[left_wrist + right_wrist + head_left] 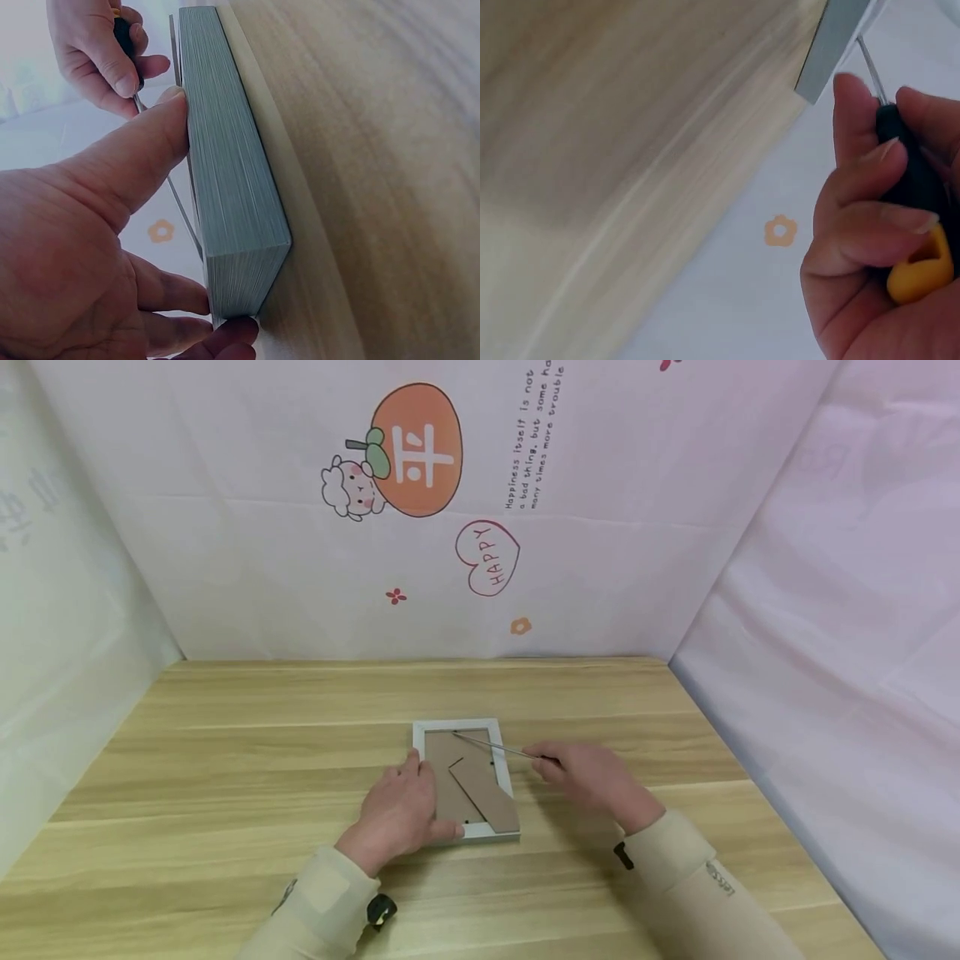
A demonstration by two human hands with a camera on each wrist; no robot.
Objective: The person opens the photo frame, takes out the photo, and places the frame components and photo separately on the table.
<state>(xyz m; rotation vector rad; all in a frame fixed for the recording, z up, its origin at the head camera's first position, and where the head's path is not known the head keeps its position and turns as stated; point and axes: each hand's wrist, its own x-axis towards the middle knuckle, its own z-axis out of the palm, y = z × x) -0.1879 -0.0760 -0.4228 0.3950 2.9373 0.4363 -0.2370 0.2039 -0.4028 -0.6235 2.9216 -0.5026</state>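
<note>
A pale grey picture frame [420, 727] lies face down on the wooden table, its brown backing board [442, 793] and hinged stand [487, 793] upward. My left hand [401, 810] holds the frame by its near left corner, with the thumb on the near edge and the fingers along the left side. In my right hand [592, 777] is a screwdriver [907, 165] with a dark handle and a yellow end. Its thin metal shaft [491, 743] reaches across the backing, the tip at a small black tab inside the far edge. The right palm hides part of the handle.
Small black tabs also show along the right and near inner edges of the frame. The wood-grain table [262, 735] ends at a white printed cloth [300, 585] behind, with more white cloth [847, 693] on both sides.
</note>
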